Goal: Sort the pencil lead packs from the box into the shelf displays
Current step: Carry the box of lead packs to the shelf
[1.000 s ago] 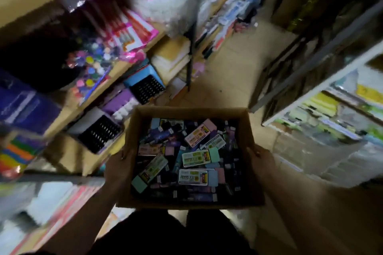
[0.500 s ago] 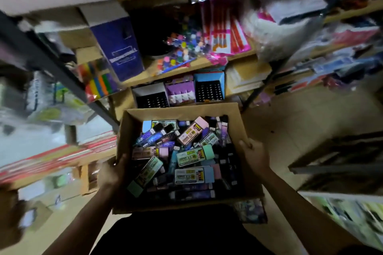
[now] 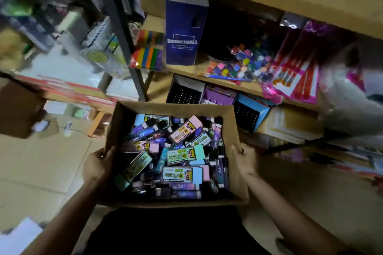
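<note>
The cardboard box (image 3: pixel 122 124) was plain brown and open-topped, with soft, creased walls, and the person held it level in front of their body. It was heaped with pencil lead packs (image 3: pixel 182 156): flat, glossy little rectangles in mint, pink, pale blue and dark purple, many with yellow labels, lying every which way. The left hand (image 3: pixel 99 165) gripped the left wall and the right hand (image 3: pixel 246 158) the right wall. On each, the thumb hooked over the rim and the fingers curled round the outside.

Just past the box's far edge, three shelf displays sat side by side on a low wooden shelf (image 3: pixel 226 84): a black display (image 3: pixel 185 91) with a gridded face, a purple display (image 3: pixel 218 96) with dividers, and a blue display (image 3: pixel 253 109). Above them stood a tall blue carton (image 3: pixel 184 33) and a clear bag of coloured paint pots (image 3: pixel 241 65).
</note>
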Demonstrator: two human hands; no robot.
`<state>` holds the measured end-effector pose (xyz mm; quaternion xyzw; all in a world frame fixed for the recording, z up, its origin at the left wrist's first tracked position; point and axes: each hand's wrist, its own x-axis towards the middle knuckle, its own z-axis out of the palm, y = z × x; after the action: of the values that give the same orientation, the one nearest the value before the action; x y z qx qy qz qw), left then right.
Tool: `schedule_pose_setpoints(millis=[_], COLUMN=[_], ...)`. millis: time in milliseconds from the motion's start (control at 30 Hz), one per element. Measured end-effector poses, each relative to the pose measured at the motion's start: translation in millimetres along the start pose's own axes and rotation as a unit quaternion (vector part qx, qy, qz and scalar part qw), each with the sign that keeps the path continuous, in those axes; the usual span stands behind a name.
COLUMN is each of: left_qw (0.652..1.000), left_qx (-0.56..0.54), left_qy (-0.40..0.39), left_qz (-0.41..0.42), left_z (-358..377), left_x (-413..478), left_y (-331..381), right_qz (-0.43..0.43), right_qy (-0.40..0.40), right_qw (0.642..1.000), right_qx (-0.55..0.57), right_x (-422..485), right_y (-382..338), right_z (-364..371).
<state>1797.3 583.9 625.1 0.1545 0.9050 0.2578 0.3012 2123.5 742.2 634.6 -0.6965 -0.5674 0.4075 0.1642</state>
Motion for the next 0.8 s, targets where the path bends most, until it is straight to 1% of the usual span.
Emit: schedule_pose_setpoints(millis=[100, 200, 333, 467, 600, 700, 800], left_qw=[0.996, 0.99, 0.974, 0.964, 0.965, 0.964, 0.959], left_qx=[-0.035, -0.057, -0.096, -0.111, -0.082, -0.082, -0.098], left_qy=[0.041, 0.059, 0.105, 0.105, 0.089, 0.088, 0.091], left_qz=[-0.07, -0.114, -0.177, -0.219, -0.232, -0.237, -0.249], left_z=[26, 47, 69, 85, 113, 146, 194], left_x=[-30, -58, -90, -93, -58, -29, 5], left_y=[-9, -18, -47, -87, -139, -175, -220], right_qz=[-0.056, -0.108, -0.159, -0.148, -0.096, -0.059, -0.06], right_qy=[-0.053, -0.117, -0.162, -0.202, -0.223, -0.208, -0.2], right_qw=[0.997, 0.986, 0.972, 0.964, 0.965, 0.97, 0.97], right_qx=[-0.026, -0.043, -0.068, -0.094, -0.1, -0.115, -0.123], right_x=[34, 56, 70, 74, 85, 104, 132], right_y=[-3, -1, 10, 36, 87, 128, 169], right_z=[-10, -17, -10, 27, 89, 135, 188])
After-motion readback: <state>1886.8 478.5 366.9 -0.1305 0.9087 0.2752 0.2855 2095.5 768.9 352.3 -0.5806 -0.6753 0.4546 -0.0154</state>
